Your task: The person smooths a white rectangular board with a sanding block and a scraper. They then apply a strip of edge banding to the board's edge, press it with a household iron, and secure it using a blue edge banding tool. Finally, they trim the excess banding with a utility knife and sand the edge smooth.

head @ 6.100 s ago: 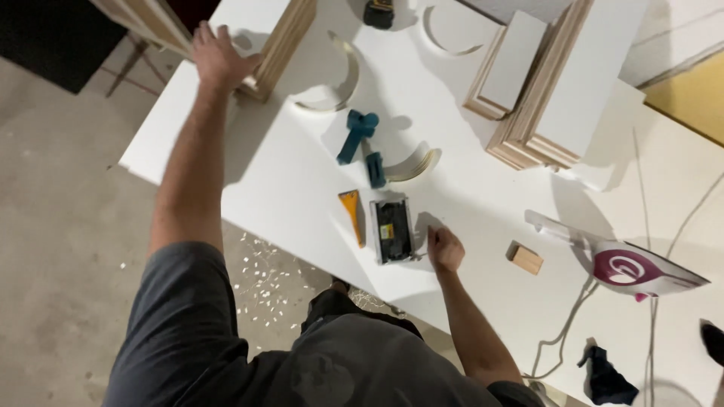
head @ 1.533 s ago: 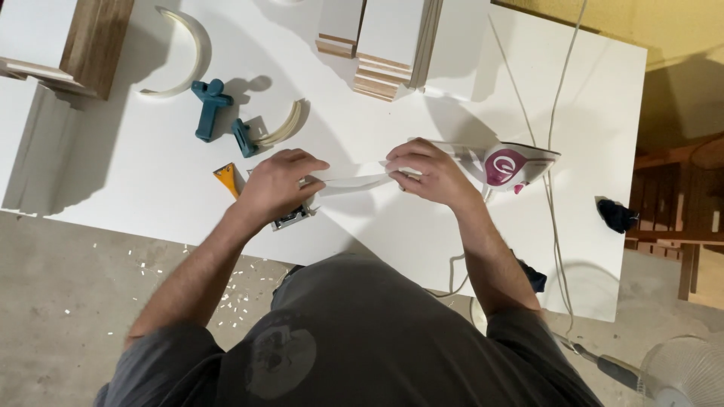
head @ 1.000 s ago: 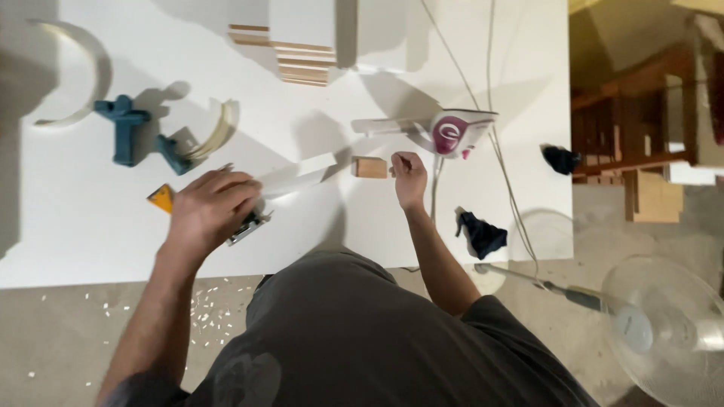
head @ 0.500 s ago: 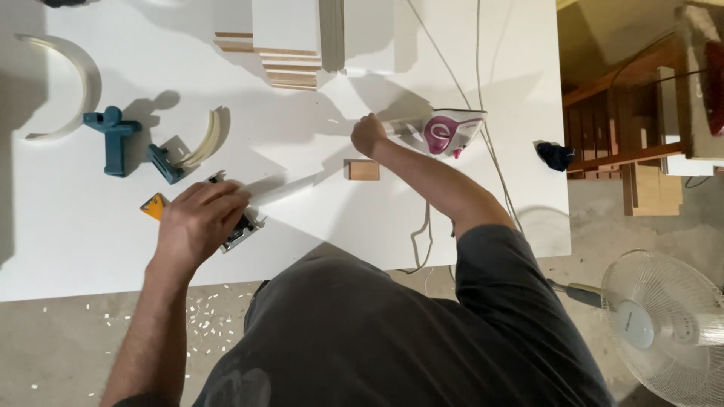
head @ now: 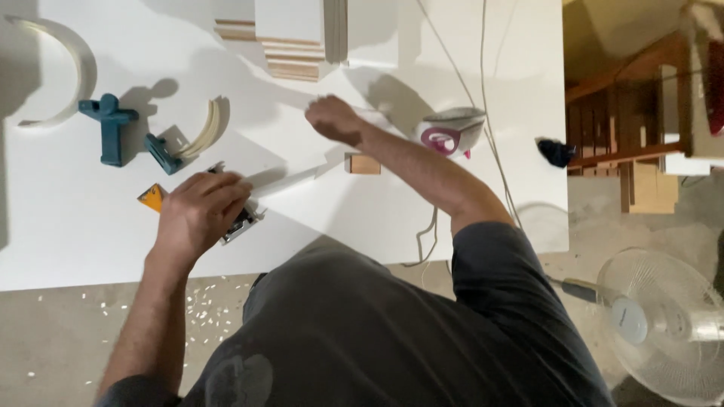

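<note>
**On the white worktable, both hands down**

Beneath both hands, a white worktable point(head: 68, 241) spread with parts. Beyond the right hand point(head: 333, 119), stacked plywood panels point(head: 302, 38); just right of it, a white and pink clothes iron point(head: 451, 132). Right hand loosely curled, whether gripping anything unclear. Near its wrist, a small wooden block point(head: 363, 163). Left hand point(head: 200, 215) closed over a black and metal edge trimmer point(head: 243, 221), a white edging strip point(head: 290, 179) running toward the block. Left of it, blue clamps point(head: 111, 128).
</note>
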